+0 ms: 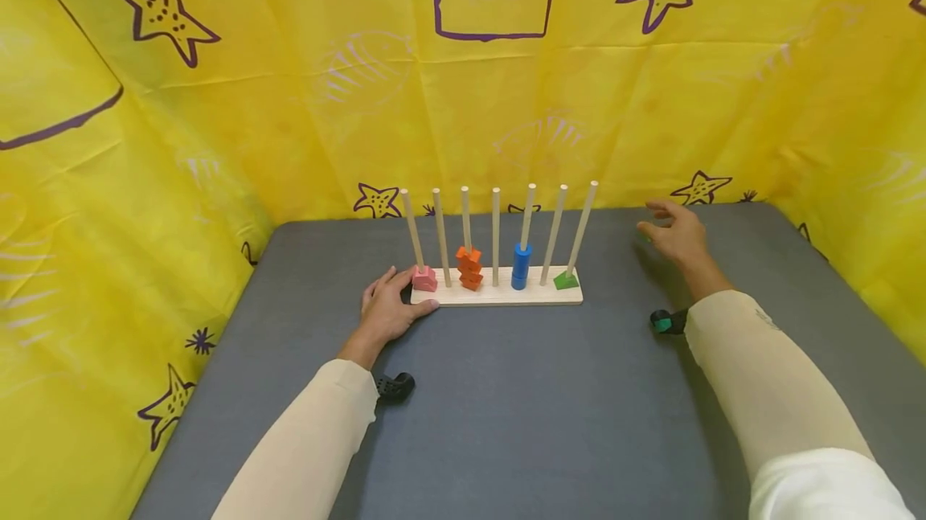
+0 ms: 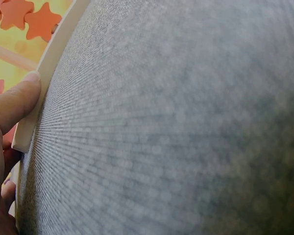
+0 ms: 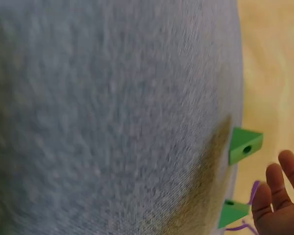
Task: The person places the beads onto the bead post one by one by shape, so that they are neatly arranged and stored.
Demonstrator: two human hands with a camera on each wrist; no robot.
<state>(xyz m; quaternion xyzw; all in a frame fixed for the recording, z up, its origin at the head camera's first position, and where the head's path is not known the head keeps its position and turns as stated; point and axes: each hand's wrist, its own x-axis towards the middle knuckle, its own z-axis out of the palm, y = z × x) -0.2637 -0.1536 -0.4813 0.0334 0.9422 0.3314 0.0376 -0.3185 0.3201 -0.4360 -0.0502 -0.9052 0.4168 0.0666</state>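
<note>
A pale wooden peg board (image 1: 499,296) stands towards the back of the table in the head view. My left hand (image 1: 387,307) grips its left end; in the left wrist view the thumb (image 2: 24,95) presses its front edge. Its upright pegs carry a pink block (image 1: 424,280), orange star blocks (image 1: 470,268), blue cylinders (image 1: 521,267) and a green triangular block (image 1: 567,280). My right hand (image 1: 680,240) hovers right of the board, fingers relaxed. Near it, two green triangular blocks with holes, one higher (image 3: 245,145) and one lower (image 3: 233,213), lie on the table in the right wrist view.
A grey cloth covers the table (image 1: 521,407). Yellow fabric (image 1: 463,102) with starfish and fish drawings hangs behind it and along both sides. Black wrist devices (image 1: 395,387) hang below both forearms.
</note>
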